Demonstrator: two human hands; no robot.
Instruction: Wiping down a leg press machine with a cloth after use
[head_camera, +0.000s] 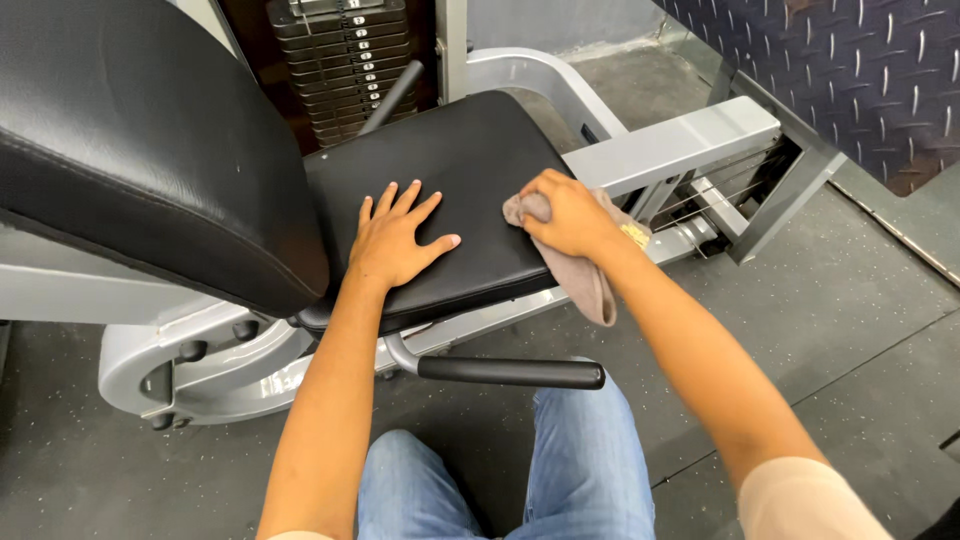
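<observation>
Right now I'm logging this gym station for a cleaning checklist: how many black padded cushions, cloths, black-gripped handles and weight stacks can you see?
Black padded cushions: 2, the seat pad under the left hand and the backrest pad
Cloths: 1, the brown cloth gripped by the right hand
Black-gripped handles: 1, the handle
Weight stacks: 1, the weight stack
Total: 5

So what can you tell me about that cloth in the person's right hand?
The cloth is a soft, brownish-beige rag, crumpled rather than folded, with a small yellow tag at one side. The right hand grips its upper part and presses it against the right edge of the black padded seat. A bunched bit pokes out by the fingers, while the loose lower end hangs down past the seat's edge, below the wrist. The left hand lies flat on the seat, apart from it.
</observation>
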